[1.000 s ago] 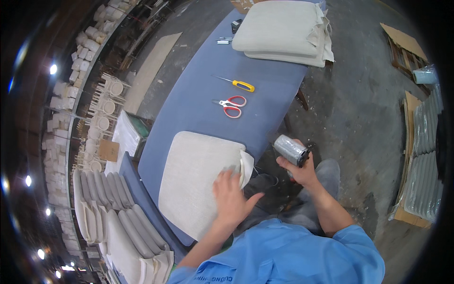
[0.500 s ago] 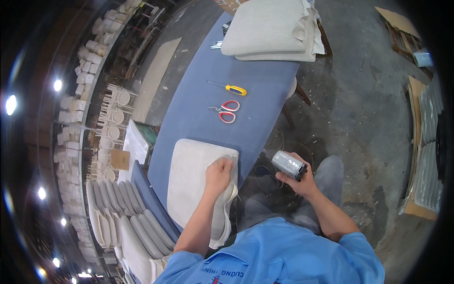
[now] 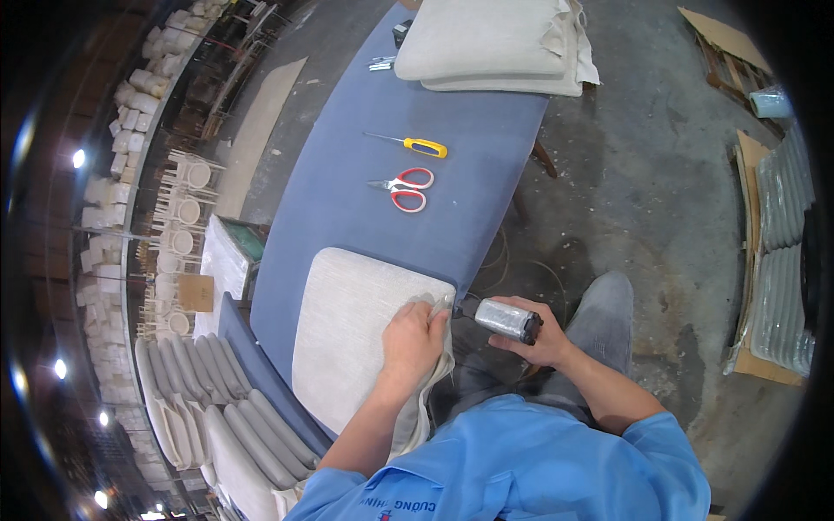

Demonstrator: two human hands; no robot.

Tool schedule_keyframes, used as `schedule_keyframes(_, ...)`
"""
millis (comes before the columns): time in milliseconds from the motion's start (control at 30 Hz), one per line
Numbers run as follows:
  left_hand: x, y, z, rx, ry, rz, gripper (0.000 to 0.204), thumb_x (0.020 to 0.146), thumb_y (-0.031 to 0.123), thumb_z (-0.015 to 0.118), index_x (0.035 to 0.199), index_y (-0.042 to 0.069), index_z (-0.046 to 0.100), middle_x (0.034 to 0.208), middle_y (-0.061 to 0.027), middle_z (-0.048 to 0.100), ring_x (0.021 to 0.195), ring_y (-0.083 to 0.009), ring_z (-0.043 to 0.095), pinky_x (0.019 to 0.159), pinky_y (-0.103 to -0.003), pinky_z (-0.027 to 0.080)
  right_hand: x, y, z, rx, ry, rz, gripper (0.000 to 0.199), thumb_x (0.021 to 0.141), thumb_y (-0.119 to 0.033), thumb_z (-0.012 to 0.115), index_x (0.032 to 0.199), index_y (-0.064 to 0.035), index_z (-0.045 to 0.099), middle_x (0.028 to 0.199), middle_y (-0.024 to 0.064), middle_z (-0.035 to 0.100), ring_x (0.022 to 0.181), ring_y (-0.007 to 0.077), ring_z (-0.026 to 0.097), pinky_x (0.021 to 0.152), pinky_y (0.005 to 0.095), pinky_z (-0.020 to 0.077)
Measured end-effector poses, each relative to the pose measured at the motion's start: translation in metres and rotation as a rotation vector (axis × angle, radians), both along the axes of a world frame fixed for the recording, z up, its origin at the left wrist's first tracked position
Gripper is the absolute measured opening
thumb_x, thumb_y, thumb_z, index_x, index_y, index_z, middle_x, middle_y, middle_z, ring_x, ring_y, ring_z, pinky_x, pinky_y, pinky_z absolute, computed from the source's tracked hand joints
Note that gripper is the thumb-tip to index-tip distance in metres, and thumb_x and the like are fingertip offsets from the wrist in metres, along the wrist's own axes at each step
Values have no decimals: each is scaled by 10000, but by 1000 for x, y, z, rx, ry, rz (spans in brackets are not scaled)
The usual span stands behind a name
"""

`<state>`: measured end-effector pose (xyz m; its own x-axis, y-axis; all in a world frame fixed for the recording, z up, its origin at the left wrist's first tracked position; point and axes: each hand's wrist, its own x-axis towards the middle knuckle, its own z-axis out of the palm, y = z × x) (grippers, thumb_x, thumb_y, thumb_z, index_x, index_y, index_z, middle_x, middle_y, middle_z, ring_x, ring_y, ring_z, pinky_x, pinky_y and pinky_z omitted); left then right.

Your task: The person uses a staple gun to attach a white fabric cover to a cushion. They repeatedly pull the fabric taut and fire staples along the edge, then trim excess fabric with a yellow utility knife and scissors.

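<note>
A beige fabric-covered seat cushion [image 3: 356, 321] lies at the near end of the blue-covered table [image 3: 347, 200]. At the cushion's right edge, my left hand [image 3: 413, 339] presses and pinches the fabric near the corner, its fingers closed. Loose fabric hangs along that side. My right hand [image 3: 539, 334] is wrapped round a staple gun [image 3: 504, 319] with a silver-grey body and a black end cap. The tool's dark nose points left and is right by the cushion's edge, close to my left fingers; whether it touches cannot be made out.
Red-and-white scissors [image 3: 407, 189] and a yellow-handled screwdriver [image 3: 424, 148] lie further up the table. Stacked beige cushions [image 3: 486, 43] sit at its far end. More padded seats [image 3: 261, 434] stand in rows at the lower left. Plastic-wrapped stacks [image 3: 782, 260] stand at right.
My right hand has brought the staple gun leftward to the cushion's edge. My left hand has shifted slightly right and down along the fabric. The whole view has tilted a little.
</note>
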<state>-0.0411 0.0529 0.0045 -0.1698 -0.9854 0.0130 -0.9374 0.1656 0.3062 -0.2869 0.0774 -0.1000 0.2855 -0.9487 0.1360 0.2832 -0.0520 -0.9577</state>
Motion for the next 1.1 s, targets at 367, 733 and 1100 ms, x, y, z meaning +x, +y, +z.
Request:
schedule_keyframes(367,-7,-7,-5,-52,-207,-110,350,1011,311,787,832,22,703,852,-182,704,865,-430,727,794,-540,574,0,0,-3,103,-50,-72,642,931,-128,963,1491,13,681,1400,115,787,1267,172,735,1115,349,563)
schedule_keyframes(733,20,-47,21,8,-166,-521,283,1005,183,772,769,91,645,735,-98,618,746,-337,642,777,-483,408,-2,-4,1,-169,134,-65,701,847,-89,988,1485,-38,702,1276,138,810,1163,307,801,1030,384,620)
schedule_keyframes(1100,51,-76,-8,171,221,-525,306,1005,129,772,746,79,618,703,-80,616,674,-327,601,735,-457,400,6,-18,13,-132,238,12,726,822,-131,971,1493,-66,701,1260,133,810,1115,338,795,968,427,632)
